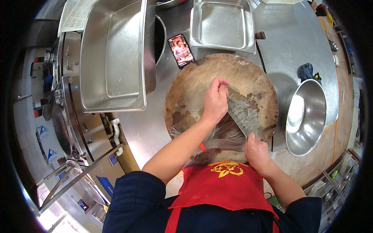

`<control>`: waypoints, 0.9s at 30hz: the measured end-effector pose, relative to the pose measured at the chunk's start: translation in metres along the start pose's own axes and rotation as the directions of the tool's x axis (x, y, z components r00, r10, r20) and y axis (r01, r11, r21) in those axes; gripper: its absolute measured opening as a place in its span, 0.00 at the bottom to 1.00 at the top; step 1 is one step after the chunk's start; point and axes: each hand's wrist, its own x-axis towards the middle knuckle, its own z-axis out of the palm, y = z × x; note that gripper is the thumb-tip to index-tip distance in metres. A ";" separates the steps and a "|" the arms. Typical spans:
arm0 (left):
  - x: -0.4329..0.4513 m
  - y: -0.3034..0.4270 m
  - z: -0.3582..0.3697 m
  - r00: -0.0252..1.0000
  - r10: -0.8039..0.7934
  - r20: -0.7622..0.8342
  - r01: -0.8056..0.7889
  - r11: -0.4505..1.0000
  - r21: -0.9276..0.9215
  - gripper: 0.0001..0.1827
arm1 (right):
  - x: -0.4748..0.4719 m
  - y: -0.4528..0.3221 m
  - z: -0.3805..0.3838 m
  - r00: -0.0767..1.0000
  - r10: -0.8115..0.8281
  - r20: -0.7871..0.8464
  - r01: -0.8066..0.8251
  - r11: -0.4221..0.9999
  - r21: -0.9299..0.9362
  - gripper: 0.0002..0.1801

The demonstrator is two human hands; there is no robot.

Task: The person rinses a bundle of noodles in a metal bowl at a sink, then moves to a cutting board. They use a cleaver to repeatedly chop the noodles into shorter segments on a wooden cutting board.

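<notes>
A round wooden chopping block (204, 68) lies before me. My right hand (257, 150) is closed around the near end of a cleaver (237, 119), whose blade slants up and left over the block. My left hand (216, 100) is at the blade's far end, fingers curled; whether it presses on the metal is hidden. Short cut pieces of translucent noodles (246, 112) are heaped along the blade's right side. Long uncut noodles (225, 143) lie on the near part of the block, with a red band (202, 146) around them.
A deep steel pan (125, 58) stands at the left, a shallow steel pan (223, 23) beyond the block. A phone (181, 51) with a lit screen touches or nearly touches the block's far edge. A steel bowl (306, 118) and a dark cloth (306, 71) are at the right.
</notes>
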 end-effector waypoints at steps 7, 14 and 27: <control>0.030 -0.015 0.009 0.995 0.099 -0.022 -0.092 0.975 0.204 0.10 | 0.010 0.018 -0.005 0.990 -0.066 -0.121 0.082 0.988 0.130 0.05; 0.009 0.026 0.003 0.999 -0.001 -0.044 0.007 0.992 0.125 0.11 | -0.005 0.004 -0.041 0.994 -0.064 -0.083 0.064 0.998 0.004 0.07; 0.014 -0.007 -0.008 0.995 -0.094 -0.012 0.095 0.992 0.078 0.11 | 0.006 -0.019 -0.043 0.991 0.004 0.135 -0.008 1.000 0.027 0.08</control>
